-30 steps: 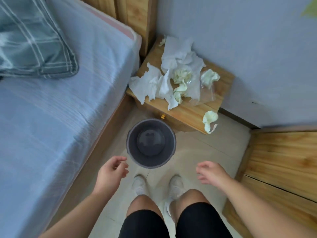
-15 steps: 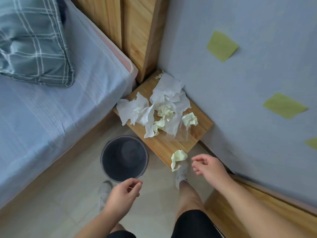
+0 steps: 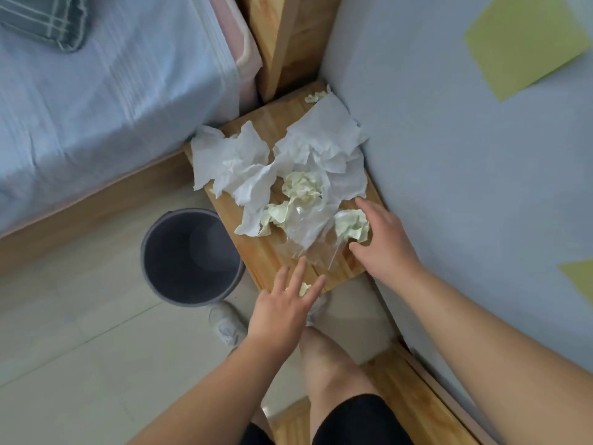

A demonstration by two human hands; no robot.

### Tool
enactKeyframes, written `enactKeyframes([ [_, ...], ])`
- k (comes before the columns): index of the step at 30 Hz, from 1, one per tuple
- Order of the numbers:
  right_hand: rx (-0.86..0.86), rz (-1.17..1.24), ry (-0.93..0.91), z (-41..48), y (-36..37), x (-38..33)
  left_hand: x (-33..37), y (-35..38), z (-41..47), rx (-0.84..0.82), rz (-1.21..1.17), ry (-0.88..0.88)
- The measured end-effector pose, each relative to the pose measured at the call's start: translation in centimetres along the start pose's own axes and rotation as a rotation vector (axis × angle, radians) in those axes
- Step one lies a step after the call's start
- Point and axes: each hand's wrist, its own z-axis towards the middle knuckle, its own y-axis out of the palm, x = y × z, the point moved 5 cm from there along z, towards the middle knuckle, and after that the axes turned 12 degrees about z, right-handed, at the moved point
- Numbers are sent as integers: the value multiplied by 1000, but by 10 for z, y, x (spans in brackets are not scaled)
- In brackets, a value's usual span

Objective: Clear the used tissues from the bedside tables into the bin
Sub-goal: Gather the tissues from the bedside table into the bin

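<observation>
A wooden bedside table (image 3: 279, 255) in the corner carries a heap of crumpled white tissues (image 3: 321, 146) and several pale green crumpled tissues (image 3: 301, 186). My right hand (image 3: 383, 239) lies open on the table's near right part, fingers touching one green tissue ball (image 3: 351, 224). My left hand (image 3: 284, 303) is spread open over the table's front edge, covering a small green tissue (image 3: 304, 288) that peeks between the fingers. A grey bin (image 3: 189, 255), with nothing in it, stands on the floor just left of the table.
The bed with a blue sheet (image 3: 106, 91) fills the left side, with a checked pillow (image 3: 45, 20) at the top left. A wooden headboard post (image 3: 282, 36) stands behind the table. The blue wall (image 3: 449, 155) on the right has yellow-green notes. My legs and white shoes stand below.
I have stepped closer and leaned over the table. Both hands moved forward: the right onto a green tissue ball, the left from near the bin to the table's front edge.
</observation>
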Motion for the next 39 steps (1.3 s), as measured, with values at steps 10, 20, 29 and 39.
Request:
enactKeyframes([
  [10, -15, -146, -6, 29, 20, 16, -43, 26, 21, 53, -438, -153],
  [20, 266, -264, -6, 17, -36, -20, -84, 2, -19, 132, -1061, -469],
  [29, 500, -138, -46, -14, -54, -65, -146, 17, -85, 360, -1643, -670],
  [39, 326, 456, -8, -79, 97, -141, -214, 116, -158, 392, -1863, -975],
])
